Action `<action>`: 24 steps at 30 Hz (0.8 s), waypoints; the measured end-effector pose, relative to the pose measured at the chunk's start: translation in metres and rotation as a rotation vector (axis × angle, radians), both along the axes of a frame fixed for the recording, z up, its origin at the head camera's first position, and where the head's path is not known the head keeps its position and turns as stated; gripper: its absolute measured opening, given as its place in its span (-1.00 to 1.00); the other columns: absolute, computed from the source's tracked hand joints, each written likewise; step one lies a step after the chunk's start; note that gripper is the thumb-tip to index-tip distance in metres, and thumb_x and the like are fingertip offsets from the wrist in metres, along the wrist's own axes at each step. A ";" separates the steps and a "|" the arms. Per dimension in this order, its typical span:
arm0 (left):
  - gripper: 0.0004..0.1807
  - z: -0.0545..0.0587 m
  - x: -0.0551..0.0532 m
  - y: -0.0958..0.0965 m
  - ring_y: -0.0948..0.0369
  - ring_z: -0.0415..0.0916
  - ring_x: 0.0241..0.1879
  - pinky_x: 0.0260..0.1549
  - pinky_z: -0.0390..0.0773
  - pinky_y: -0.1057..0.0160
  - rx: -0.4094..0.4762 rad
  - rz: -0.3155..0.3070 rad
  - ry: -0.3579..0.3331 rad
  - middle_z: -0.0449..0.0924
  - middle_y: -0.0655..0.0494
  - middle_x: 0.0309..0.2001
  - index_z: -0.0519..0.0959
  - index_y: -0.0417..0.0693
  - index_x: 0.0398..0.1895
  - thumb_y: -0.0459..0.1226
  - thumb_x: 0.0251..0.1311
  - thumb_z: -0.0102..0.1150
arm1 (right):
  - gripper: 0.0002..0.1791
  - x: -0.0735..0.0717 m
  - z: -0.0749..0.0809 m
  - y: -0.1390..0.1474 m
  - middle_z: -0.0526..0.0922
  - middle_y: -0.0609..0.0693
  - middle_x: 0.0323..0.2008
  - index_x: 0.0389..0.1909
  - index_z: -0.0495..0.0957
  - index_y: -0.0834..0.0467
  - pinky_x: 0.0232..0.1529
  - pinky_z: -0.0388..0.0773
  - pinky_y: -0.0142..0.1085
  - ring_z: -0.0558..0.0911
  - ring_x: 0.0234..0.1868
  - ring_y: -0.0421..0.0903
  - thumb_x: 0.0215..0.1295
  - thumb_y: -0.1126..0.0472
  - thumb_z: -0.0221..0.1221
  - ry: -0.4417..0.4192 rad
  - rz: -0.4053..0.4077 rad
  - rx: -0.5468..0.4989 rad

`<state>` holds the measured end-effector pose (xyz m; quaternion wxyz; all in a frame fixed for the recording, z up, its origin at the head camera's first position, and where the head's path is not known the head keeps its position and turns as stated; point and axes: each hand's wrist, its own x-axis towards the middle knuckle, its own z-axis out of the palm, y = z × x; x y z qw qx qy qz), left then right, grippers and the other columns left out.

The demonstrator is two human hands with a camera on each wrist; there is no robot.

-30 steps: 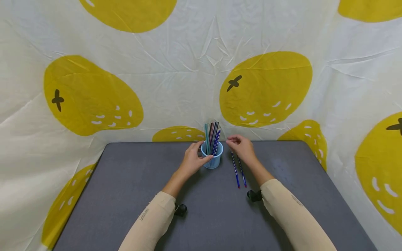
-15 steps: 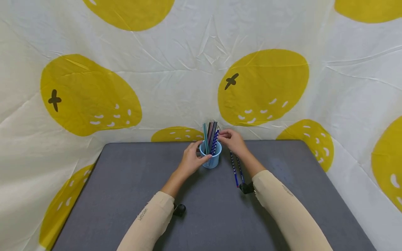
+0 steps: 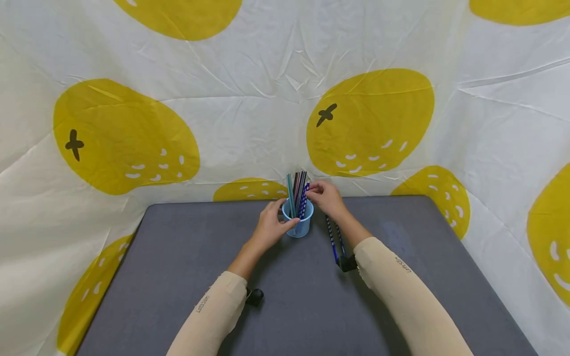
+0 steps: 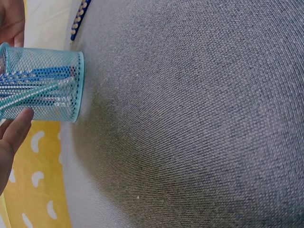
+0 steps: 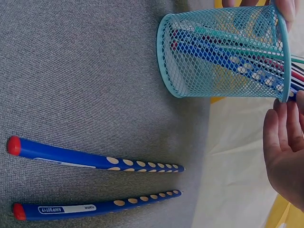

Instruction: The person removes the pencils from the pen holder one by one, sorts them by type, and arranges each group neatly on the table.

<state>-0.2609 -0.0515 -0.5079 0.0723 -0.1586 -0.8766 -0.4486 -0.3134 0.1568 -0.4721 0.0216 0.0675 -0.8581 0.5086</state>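
A light blue mesh pencil cup (image 3: 300,228) stands near the table's far edge, holding several pencils. My left hand (image 3: 269,222) grips it from the left, thumb in front and fingers behind near the rim. My right hand (image 3: 327,198) is at the cup's right side, its fingertips pinching the upper part of a blue dotted pencil (image 3: 304,201) that stands in the cup. Teal pencils (image 3: 290,195) and dark striped ones lean beside it. Two blue pencils with red ends, one upper (image 5: 95,159) and one lower (image 5: 95,208) in the right wrist view, lie on the table.
The grey cloth-covered table (image 3: 178,277) ends just behind the cup. A white curtain (image 3: 249,128) with yellow fruit prints hangs there. A black wrist camera (image 3: 347,262) on the right arm overlaps the lower ends of the loose pencils in the head view.
My right hand has moved left from beside the cup to the blue pencils standing in it. My left hand stays on the cup. The two loose pencils have not moved.
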 end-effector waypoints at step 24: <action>-0.18 -0.001 -0.001 -0.001 -0.02 0.66 0.02 -0.09 0.77 0.14 0.021 0.001 -0.011 0.54 -0.16 0.10 0.43 -0.20 0.41 -0.04 0.16 0.52 | -0.66 0.004 0.061 0.021 0.59 -0.01 -0.25 0.12 0.49 0.49 -0.13 0.77 -0.27 0.67 -0.34 -0.31 0.43 0.38 0.23 0.099 0.012 -0.346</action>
